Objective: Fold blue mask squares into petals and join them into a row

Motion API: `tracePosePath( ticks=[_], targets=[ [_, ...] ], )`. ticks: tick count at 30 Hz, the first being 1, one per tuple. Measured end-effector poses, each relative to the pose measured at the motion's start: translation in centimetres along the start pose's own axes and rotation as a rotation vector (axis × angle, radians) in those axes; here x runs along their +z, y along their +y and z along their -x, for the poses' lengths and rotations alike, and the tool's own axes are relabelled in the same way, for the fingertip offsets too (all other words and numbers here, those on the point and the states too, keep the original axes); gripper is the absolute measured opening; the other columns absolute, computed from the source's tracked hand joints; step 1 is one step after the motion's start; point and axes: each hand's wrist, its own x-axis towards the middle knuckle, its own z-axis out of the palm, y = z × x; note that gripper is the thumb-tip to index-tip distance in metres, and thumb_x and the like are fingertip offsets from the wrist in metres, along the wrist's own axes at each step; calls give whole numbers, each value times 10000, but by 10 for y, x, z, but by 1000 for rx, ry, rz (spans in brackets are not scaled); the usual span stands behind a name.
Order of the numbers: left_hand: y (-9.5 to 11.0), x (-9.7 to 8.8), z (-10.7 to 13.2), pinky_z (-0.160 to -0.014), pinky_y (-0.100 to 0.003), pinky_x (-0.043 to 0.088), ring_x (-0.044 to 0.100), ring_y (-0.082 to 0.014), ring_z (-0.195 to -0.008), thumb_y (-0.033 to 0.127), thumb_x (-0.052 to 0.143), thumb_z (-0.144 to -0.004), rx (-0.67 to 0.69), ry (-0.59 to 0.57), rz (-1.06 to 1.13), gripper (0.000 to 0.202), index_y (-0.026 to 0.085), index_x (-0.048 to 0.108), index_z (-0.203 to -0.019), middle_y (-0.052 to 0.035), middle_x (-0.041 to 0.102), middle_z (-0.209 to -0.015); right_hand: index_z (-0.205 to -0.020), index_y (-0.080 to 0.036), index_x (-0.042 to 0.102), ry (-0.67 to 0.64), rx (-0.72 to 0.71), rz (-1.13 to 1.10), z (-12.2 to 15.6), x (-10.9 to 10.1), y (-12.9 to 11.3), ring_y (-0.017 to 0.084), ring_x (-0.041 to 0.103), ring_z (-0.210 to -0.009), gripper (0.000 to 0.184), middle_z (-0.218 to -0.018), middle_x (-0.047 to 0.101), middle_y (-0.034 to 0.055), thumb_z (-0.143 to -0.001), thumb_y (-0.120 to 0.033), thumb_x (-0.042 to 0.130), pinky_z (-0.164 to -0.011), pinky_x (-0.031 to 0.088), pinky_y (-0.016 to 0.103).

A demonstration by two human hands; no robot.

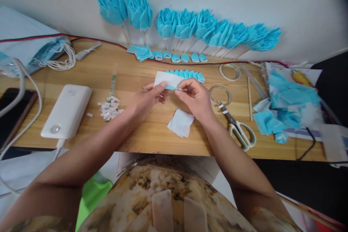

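Between my two hands is a fabric-like square (169,78), whitish on the face toward me, with a blue strip along its lower edge. My left hand (152,95) pinches its left side, thumb on top. At the lower right corner, my right hand (193,94) closes thumb and fingers on the same piece. Just behind it lies a row of small folded blue petals (190,75), partly hidden by the square. A small stack of pale squares (181,122) rests on the table below my hands. Scissors (237,125) lie right of my right hand.
Blue fabric flowers on sticks (167,23) lean along the wall. Rolled blue pieces (175,57) line the table's back. Tape rolls (230,72), a thin stick (249,98) and blue scraps (292,96) are right; white paper strips (109,108), a power bank (66,111) and a phone (16,116) left.
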Motion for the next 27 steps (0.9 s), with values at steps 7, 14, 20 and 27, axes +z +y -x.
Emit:
tracePosePath(
  ticks=[7,14,20,27],
  targets=[
    [4,3,2,-591,-249,468,607,-111,-635,371,859,-804,-7,21,-20,275,145,711,-756,-28,699,-742,-844,-259,652,13,2,-29,0,0,-2,139,624,-784,136,-854,686,-24,-799,-296,775,-702,517,306],
    [2,4,1,-586,-244,470,601,-105,-626,356,863,-800,-9,24,-7,261,135,730,-765,-36,714,-756,-796,-248,691,52,8,-39,0,0,-4,133,617,-757,112,-812,708,-24,-808,-314,781,-683,492,298],
    [4,5,3,-575,-227,482,605,-103,-622,362,907,-736,-33,12,19,305,116,730,-774,-31,701,-736,-764,-234,657,92,88,-144,0,4,2,108,581,-712,131,-753,655,-42,-788,-276,778,-707,490,283],
    [6,3,0,-559,-225,471,602,-105,-608,285,863,-782,-44,43,11,235,119,696,-768,-16,662,-691,-1164,-312,622,-18,190,-283,-5,-3,8,142,624,-780,477,-815,644,-47,-749,-377,846,-719,561,301]
  ],
)
